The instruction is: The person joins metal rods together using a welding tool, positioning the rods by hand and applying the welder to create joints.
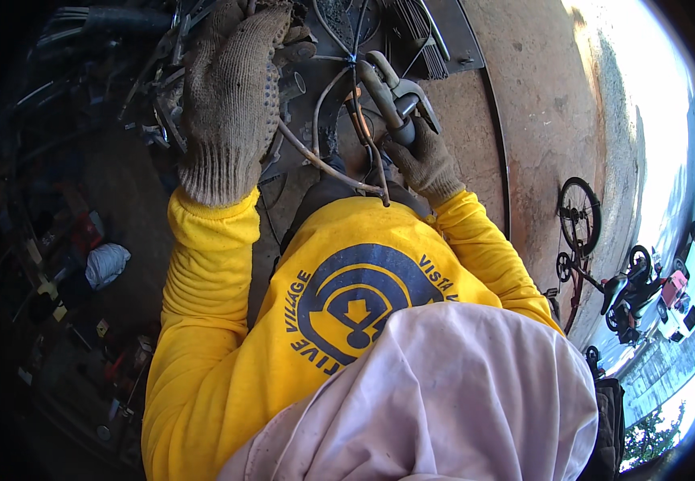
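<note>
Head view: right hand (pixel 426 164) round handlebar grip (pixel 391 108), long axis upward-left.

Gripping handlebar (pixel 391 108) with right hand (pixel 426 164), left hand (pixel 231 96) resting left of it on bike parts (pixel 155 88); cables (pixel 323 156) running between; small bicycle (pixel 580 224) standing far right.

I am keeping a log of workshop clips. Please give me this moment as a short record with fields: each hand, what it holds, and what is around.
view: head camera, looking down over a yellow long-sleeved shirt
left hand: in a knit work glove, raised over dark bicycle parts; whether it grips anything cannot be told
right hand: gloved, closed on a handlebar grip
beside the grip: a metal brake lever and grey cables
lower middle: a white cloth
right side: a small bicycle standing on concrete ground
left side: dim clutter, a white bundle
</note>
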Action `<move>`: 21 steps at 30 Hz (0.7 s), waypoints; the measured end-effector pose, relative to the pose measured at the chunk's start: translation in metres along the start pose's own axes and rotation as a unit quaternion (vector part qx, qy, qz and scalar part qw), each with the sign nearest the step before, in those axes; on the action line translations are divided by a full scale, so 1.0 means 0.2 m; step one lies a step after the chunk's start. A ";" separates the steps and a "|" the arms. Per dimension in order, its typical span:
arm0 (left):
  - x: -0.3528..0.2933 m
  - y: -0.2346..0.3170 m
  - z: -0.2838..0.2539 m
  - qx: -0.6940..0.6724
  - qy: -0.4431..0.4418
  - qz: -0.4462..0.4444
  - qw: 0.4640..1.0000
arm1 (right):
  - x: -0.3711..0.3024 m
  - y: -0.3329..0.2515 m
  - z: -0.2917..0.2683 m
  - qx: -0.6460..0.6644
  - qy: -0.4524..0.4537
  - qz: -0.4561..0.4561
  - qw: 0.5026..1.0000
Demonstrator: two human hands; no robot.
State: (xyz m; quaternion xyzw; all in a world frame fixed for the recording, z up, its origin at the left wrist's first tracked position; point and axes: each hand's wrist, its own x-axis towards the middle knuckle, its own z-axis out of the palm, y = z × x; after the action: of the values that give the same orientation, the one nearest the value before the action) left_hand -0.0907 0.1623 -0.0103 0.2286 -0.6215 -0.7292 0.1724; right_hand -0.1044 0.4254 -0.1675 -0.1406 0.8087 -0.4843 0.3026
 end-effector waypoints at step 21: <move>0.02 -0.02 0.07 0.450 -0.030 0.398 0.799 | 0.04 0.09 -0.01 -0.061 0.043 -0.105 0.992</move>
State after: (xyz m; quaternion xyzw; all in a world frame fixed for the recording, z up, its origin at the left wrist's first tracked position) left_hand -0.1014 0.1724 -0.0135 -0.0096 -0.9209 -0.2407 0.3064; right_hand -0.1115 0.4309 -0.1853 -0.2222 0.8297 -0.4691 0.2055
